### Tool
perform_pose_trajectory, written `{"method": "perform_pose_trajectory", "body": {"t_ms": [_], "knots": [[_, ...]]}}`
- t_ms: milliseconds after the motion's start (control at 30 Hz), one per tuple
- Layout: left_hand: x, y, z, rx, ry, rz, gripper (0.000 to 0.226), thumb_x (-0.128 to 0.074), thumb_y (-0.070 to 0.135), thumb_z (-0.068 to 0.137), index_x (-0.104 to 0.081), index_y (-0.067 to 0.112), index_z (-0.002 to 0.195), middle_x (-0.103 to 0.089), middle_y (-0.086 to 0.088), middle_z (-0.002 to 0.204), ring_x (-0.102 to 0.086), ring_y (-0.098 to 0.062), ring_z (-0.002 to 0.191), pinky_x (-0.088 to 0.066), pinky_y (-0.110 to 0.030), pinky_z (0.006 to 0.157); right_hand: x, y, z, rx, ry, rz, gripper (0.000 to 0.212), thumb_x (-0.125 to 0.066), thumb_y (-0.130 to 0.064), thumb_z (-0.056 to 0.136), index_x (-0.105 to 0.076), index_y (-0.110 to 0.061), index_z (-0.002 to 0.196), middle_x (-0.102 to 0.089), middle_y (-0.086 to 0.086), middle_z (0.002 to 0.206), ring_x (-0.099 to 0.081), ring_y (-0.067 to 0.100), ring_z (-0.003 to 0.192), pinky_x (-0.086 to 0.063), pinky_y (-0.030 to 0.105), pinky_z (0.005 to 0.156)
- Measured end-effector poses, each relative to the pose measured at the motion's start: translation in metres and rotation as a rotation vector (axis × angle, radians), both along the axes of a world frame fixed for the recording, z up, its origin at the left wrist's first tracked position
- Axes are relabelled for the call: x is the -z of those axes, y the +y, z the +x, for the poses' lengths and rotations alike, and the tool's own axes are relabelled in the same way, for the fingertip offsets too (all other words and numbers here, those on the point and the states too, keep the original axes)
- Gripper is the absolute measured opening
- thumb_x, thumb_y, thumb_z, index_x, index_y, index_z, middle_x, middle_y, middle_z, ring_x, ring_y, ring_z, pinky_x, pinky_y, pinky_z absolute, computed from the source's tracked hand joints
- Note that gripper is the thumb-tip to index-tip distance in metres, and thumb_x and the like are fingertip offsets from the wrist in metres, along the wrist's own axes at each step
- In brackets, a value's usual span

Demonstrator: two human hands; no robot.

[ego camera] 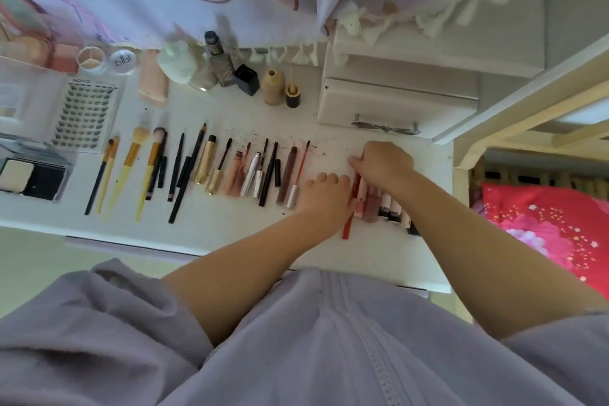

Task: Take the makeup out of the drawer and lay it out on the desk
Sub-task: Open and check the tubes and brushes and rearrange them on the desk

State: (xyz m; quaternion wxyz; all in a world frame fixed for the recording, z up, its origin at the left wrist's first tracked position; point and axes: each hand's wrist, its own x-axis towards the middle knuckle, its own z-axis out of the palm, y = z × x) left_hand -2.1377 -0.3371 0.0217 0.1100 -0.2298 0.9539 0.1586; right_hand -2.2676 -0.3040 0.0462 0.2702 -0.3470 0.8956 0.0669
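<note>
Both hands on slim glossy lip tubes [372, 199]; grip prob. loose.

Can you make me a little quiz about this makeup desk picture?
1. True or false: the yellow-handled brushes lie to the left of the gold tube.
2. What colour is the pencil between the two hands: A red, B blue, C green?
3. Which hand rests on the row of lip tubes?

Key: 1 true. 2 A. 3 the right hand; the left hand lies beside it.
</note>
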Motion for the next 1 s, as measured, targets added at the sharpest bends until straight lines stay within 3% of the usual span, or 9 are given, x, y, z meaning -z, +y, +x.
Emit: {"method": "perform_pose_trajectory", "body": {"t_ms": [300, 467, 533, 600, 700, 767, 867, 1000], "knots": [[0.008, 0.004, -0.006, -0.197, -0.053, 0.035, 0.026, -0.043, 0.027, 0.09, -0.05, 0.01, 0.108, -0.057, -0.008, 0.109, -0.052, -0.026, 0.101, -0.029, -0.033, 0.071, 0.002, -0.007, -0.003, -0.159, 0.041, -0.007, 0.035, -0.041, -0.042, 0.095, -0.051, -0.015, 0.076, -0.051, 0.0, 0.071, -0.055, 0.023, 0.076, -0.026, 0.025, 0.048], [-0.011, -0.01, 0.004, -0.224, 0.119, 0.093, 0.019, -0.042, 0.021, 0.094, -0.049, 0.006, 0.102, -0.056, -0.01, 0.099, -0.052, -0.025, 0.085, -0.029, -0.03, 0.062, -0.013, -0.007, -0.007, -0.19, 0.066, -0.112, 0.047, -0.036, -0.05, 0.095, -0.049, -0.017, 0.064, -0.052, -0.001, 0.066, -0.053, 0.02, 0.066, -0.03, 0.026, 0.05], [-0.025, -0.018, 0.011, -0.191, 0.2, 0.143, 0.019, -0.04, 0.021, 0.097, -0.048, 0.005, 0.102, -0.056, -0.01, 0.098, -0.047, -0.022, 0.073, -0.028, -0.028, 0.057, -0.026, -0.005, -0.007, -0.165, -0.097, -0.171, 0.049, -0.038, -0.05, 0.096, -0.058, -0.014, 0.069, -0.054, -0.001, 0.064, -0.051, 0.016, 0.059, -0.032, 0.027, 0.051], [-0.04, -0.026, 0.017, -0.135, 0.241, 0.177, 0.021, -0.036, 0.021, 0.099, -0.047, 0.005, 0.107, -0.057, -0.01, 0.101, -0.044, -0.018, 0.066, -0.025, -0.026, 0.049, -0.042, -0.001, -0.005, -0.117, -0.401, -0.247, 0.047, -0.042, -0.044, 0.097, -0.063, -0.013, 0.07, -0.053, -0.004, 0.057, -0.043, 0.01, 0.048, -0.032, 0.025, 0.05], [-0.059, -0.033, 0.026, 0.003, 0.232, 0.13, 0.027, -0.032, 0.028, 0.1, -0.048, 0.01, 0.112, -0.058, -0.006, 0.107, -0.055, -0.023, 0.078, -0.038, -0.031, 0.055, -0.068, 0.009, 0.003, -0.018, -0.753, -0.273, 0.039, -0.043, -0.037, 0.099, -0.067, -0.008, 0.087, -0.048, -0.01, 0.053, -0.033, 0.005, 0.043, -0.03, 0.017, 0.044], [-0.069, -0.038, 0.033, 0.093, 0.192, 0.048, 0.031, -0.029, 0.035, 0.1, -0.049, 0.012, 0.109, -0.058, -0.003, 0.101, -0.056, -0.023, 0.08, -0.036, -0.033, 0.056, -0.082, 0.016, 0.007, -0.027, -0.885, -0.244, 0.034, -0.042, -0.032, 0.1, -0.063, -0.005, 0.095, -0.042, -0.01, 0.056, -0.031, 0.004, 0.044, -0.03, 0.017, 0.045], [-0.079, -0.044, 0.041, 0.198, 0.158, -0.009, 0.031, -0.025, 0.038, 0.1, -0.05, 0.02, 0.103, -0.056, 0.005, 0.085, -0.054, -0.019, 0.068, -0.033, -0.03, 0.053, -0.096, 0.022, 0.016, -0.146, -0.858, -0.234, 0.03, -0.041, -0.028, 0.101, -0.065, -0.012, 0.094, -0.038, -0.007, 0.059, -0.031, 0.01, 0.052, -0.03, 0.025, 0.053], [-0.081, -0.045, 0.05, 0.234, 0.215, 0.042, 0.03, -0.026, 0.039, 0.1, -0.052, 0.024, 0.101, -0.049, 0.011, 0.069, -0.051, -0.016, 0.06, -0.033, -0.03, 0.052, -0.101, 0.029, 0.029, -0.186, -0.753, -0.286, 0.029, -0.043, -0.028, 0.1, -0.061, -0.026, 0.078, -0.042, -0.012, 0.057, -0.037, 0.01, 0.053, -0.035, 0.025, 0.056]]}}
